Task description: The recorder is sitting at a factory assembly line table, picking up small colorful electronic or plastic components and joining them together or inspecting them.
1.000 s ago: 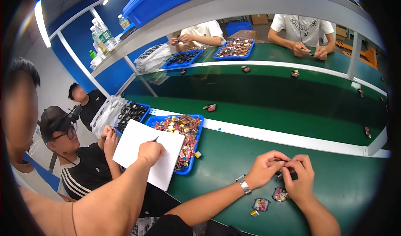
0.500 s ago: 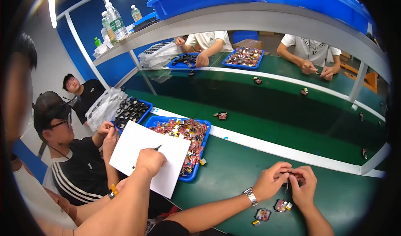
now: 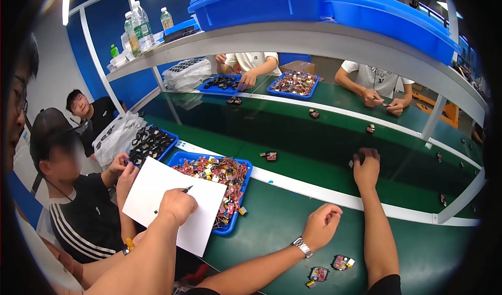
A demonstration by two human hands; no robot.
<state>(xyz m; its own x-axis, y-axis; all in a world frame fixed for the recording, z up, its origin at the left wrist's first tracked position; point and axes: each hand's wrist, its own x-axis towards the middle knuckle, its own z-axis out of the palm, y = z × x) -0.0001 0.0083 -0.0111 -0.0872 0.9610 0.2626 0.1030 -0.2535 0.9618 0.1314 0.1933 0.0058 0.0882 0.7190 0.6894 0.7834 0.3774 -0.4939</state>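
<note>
My left hand (image 3: 321, 226), a metal watch on its wrist, hovers above the green table with fingers curled inward; whatever they hold, if anything, is hidden. My right hand (image 3: 367, 167) reaches over the dark green belt, fingers bent downward and slightly blurred. A small pale piece (image 3: 351, 164) shows beside its thumb side; whether it is gripped is hard to make out. Between my forearms, on the table, lie a small black-framed circuit board assembly (image 3: 343, 262) with a silver-yellow cell and a second framed assembly (image 3: 319, 274), its yellow-ended cell (image 3: 311, 284) beside it.
At left, another person's hand (image 3: 179, 206) holds a pen over white paper (image 3: 157, 190), partly covering a blue tray (image 3: 248, 177) of circuit boards. Black parts (image 3: 151, 143) fill another tray. Assemblies (image 3: 270, 156) lie along the belt. A shelf (image 3: 293, 33) spans above; people work opposite.
My hands have parted: the right has reached forward over the belt, while the left stays above the table with fingers curled. The view has shifted somewhat.
</note>
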